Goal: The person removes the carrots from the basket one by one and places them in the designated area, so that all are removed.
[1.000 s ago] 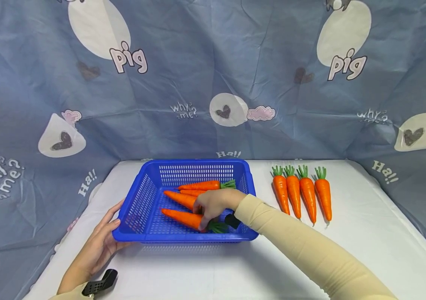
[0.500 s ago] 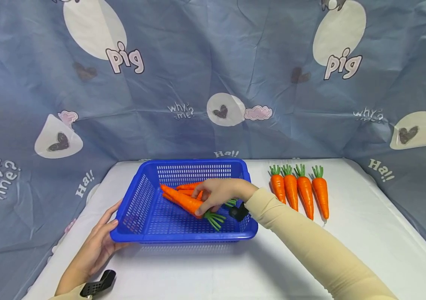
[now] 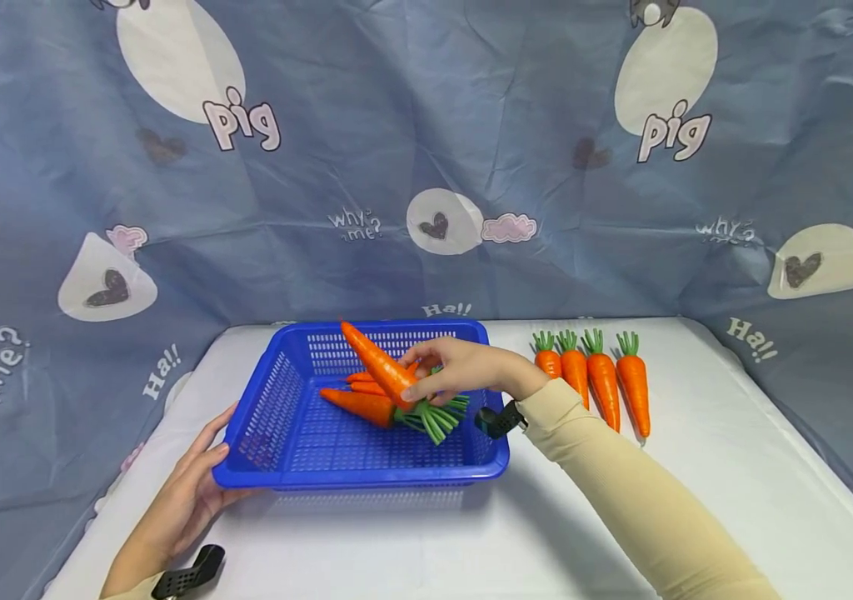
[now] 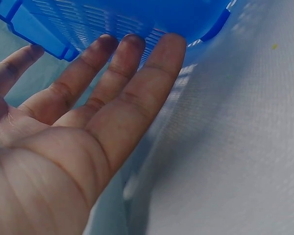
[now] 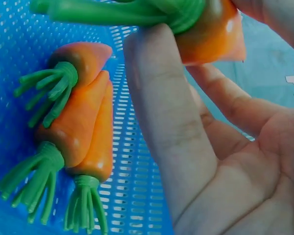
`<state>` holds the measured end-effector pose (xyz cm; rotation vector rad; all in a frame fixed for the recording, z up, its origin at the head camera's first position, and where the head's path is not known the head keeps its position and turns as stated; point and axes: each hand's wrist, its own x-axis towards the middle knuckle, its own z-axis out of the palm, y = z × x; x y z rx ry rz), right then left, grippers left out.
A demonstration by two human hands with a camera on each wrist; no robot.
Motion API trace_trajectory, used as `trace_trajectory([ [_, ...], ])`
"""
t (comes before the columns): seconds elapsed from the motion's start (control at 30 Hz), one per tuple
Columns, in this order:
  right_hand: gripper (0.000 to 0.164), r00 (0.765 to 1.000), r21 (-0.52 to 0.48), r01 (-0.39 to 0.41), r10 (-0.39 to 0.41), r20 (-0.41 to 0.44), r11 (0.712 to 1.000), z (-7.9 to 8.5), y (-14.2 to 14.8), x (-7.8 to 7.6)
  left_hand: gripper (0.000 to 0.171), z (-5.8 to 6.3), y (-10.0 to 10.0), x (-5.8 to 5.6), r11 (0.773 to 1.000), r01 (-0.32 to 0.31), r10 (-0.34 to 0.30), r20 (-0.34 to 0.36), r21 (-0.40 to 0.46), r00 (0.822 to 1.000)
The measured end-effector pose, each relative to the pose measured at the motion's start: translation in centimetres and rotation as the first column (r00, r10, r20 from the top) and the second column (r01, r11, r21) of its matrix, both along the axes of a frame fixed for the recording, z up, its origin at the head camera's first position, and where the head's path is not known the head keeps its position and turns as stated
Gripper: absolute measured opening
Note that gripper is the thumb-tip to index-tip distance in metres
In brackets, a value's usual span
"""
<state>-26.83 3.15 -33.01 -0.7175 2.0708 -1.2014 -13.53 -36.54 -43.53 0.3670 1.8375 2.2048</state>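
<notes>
My right hand (image 3: 467, 367) pinches an orange carrot (image 3: 376, 360) near its green top, above the blue plastic basket (image 3: 366, 478). The carrot's tip points up and to the left. Below it, three more carrots lie in the basket; the nearest carrot (image 3: 357, 403) shows best in the head view, and all three show in the right wrist view, one being this carrot (image 5: 83, 122). My left hand (image 3: 179, 500) is at the basket's near left corner. Its fingers, fairly straight in the left wrist view, touch the basket wall (image 4: 176, 14) from outside and below.
Several carrots (image 3: 632, 387) lie side by side on the white tabletop (image 3: 711, 467) right of the basket, green tops pointing away. My right forearm crosses in front of some of their tips. A blue printed cloth (image 3: 366, 167) hangs behind and along the sides.
My right hand has lifted a carrot from among those in the basket and raised it, tip upward. The left hand stays at the basket corner. The head view has shifted slightly.
</notes>
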Motion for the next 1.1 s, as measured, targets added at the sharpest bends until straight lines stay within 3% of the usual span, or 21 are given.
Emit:
trace_trajectory([
  [0.2,0.043,0.995,-0.118,0.095,-0.094,0.013,0.988,-0.8,1.1,0.4,0.054,0.0,0.0,0.0,1.0,-0.002,0.002,0.009,-0.001,1.0],
  [0.43,0.048,0.976,-0.239,0.213,-0.196,0.095,0.947,-1.4,1.9,1.5,0.054,0.0,0.0,0.0,1.0,0.003,-0.003,0.003,0.001,1.0],
  [0.87,0.054,0.954,-0.262,0.298,-0.278,0.111,0.918,-1.7,4.3,4.1,0.054,0.0,0.1,-0.1,1.0,0.02,-0.02,-0.011,0.012,1.0],
  [1.1,0.056,0.949,-0.276,0.315,-0.295,0.111,0.908,-2.4,5.2,5.4,0.054,0.0,0.2,-0.1,0.999,-0.016,0.016,0.004,-0.032,1.0],
])
